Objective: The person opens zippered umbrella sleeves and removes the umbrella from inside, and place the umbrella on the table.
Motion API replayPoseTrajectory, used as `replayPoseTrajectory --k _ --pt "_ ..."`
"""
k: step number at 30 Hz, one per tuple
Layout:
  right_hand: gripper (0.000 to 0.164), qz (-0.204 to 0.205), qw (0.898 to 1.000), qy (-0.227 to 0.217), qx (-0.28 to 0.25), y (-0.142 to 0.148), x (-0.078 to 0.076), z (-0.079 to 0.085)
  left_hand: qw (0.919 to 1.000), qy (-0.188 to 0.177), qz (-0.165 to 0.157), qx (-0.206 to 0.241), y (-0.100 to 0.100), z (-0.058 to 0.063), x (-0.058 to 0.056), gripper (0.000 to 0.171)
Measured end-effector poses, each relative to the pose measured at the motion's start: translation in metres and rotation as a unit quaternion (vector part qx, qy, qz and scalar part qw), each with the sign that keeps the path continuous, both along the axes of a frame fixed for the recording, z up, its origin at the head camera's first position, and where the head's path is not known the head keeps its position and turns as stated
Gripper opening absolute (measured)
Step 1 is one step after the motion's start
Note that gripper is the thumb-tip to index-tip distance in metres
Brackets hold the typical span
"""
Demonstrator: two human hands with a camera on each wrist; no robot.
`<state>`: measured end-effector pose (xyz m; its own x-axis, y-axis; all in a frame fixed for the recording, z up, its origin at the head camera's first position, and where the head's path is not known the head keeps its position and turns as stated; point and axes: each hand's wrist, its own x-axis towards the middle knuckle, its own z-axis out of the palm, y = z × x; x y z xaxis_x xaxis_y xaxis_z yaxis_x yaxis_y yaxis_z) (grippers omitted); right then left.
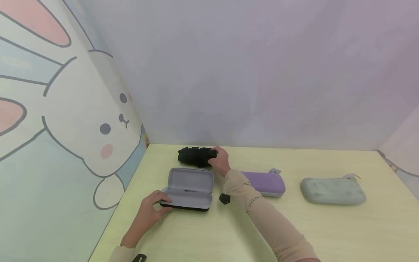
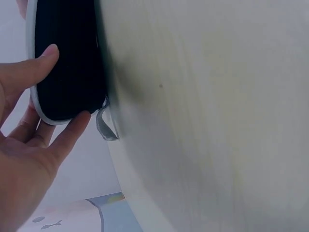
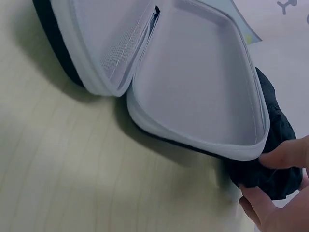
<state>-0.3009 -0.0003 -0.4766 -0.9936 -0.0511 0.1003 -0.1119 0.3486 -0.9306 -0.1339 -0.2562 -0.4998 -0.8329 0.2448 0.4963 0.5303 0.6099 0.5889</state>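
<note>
Left hand [image 1: 150,211]: pinching the open case [image 1: 190,180] at its left end
Right hand [image 1: 221,160]: grasping the black bundle [image 1: 194,156] by its right end
Open case: lying before the bundle
Purple case [image 1: 266,183]: lying rightward, sleeve [image 1: 265,213] partly covering it

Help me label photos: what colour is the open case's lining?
The lining is pale grey, clearest in the right wrist view.

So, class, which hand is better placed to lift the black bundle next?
Probably the right hand: its fingers grip the end of the black bundle, while the left hand holds the open case.
</note>
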Motion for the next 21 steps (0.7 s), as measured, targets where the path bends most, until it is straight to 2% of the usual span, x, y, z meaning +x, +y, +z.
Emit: replayPoseTrajectory --k 4,11,17,21 --pt "0.044 -0.005 0.999 0.004 0.041 0.003 0.002 0.001 1.0 0.003 0.0 0.001 0.001 -0.001 0.0 0.039" --pt "0.053 0.027 0.993 0.029 0.113 0.008 0.0 0.001 0.9998 0.016 0.009 -0.011 0.005 0.001 -0.001 0.04" --pt "0.054 0.022 0.983 0.017 0.181 0.014 -0.001 0.009 0.9992 0.012 0.021 -0.033 0.015 0.013 -0.004 0.037" --pt "0.055 0.026 0.985 0.029 0.169 0.022 0.003 0.023 0.9995 0.003 0.021 -0.023 0.024 0.025 -0.008 0.038"
